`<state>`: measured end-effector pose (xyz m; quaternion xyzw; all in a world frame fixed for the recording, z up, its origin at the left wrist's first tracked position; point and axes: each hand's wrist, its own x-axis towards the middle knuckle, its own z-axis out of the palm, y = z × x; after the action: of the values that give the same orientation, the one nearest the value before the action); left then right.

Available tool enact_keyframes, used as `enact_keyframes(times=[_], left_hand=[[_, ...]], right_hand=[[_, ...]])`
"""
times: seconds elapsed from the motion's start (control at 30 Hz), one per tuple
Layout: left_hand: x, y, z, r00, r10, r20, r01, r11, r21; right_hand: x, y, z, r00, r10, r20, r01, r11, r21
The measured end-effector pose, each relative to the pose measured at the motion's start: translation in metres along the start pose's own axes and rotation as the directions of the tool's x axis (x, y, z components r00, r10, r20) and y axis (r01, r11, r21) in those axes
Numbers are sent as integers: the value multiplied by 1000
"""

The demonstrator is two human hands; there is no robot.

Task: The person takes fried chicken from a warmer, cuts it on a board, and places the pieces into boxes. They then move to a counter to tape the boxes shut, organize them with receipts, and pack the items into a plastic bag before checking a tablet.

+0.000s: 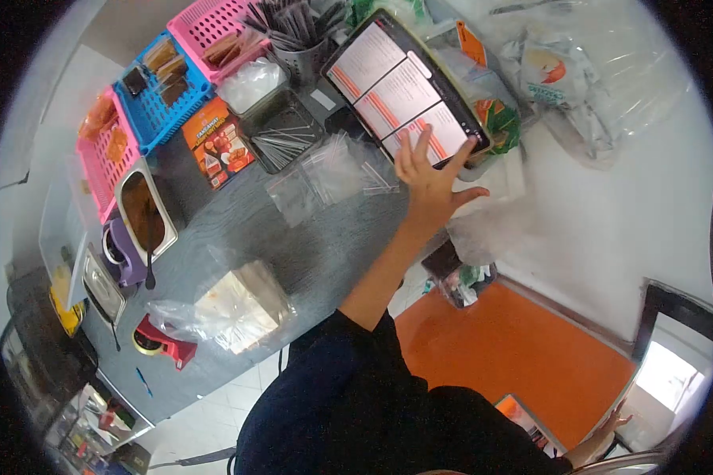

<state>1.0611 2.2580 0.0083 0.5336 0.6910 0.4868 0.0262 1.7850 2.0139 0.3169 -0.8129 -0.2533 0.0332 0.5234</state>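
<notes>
My left hand (432,178) reaches over the lower part of a lit touchscreen (400,91) with a dark frame. Its fingers are spread, and the fingertips are on or just above the glass. White panels with red and black text fill the screen. Beside the screen lie clear plastic bags (337,170) and a tray of thin sticks (281,146). My right hand (606,435) is low at the right edge, near an orange surface (483,356). Its fingers look extended and apart, with nothing visible in them. Part of it is small and distorted.
On the grey table (214,226) stand a blue basket (162,87), pink baskets (107,162), a metal pan (145,210) of brown sauce with a ladle, a red tape dispenser (165,340) and a bagged stack of paper (249,305). A plastic carrier bag (554,75) lies beyond the screen.
</notes>
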Motion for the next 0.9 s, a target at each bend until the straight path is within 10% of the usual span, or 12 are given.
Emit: enact_keyframes(times=[0.37, 0.9], left_hand=[[-40, -40, 5, 953, -284, -109, 258, 944, -208], [-38, -34, 1, 970, -242, -28, 239, 967, -85]], right_hand=[[-20, -3, -17, 999, 30, -37, -30, 999, 17], [-16, 6, -27, 999, 27, -36, -24, 997, 67]])
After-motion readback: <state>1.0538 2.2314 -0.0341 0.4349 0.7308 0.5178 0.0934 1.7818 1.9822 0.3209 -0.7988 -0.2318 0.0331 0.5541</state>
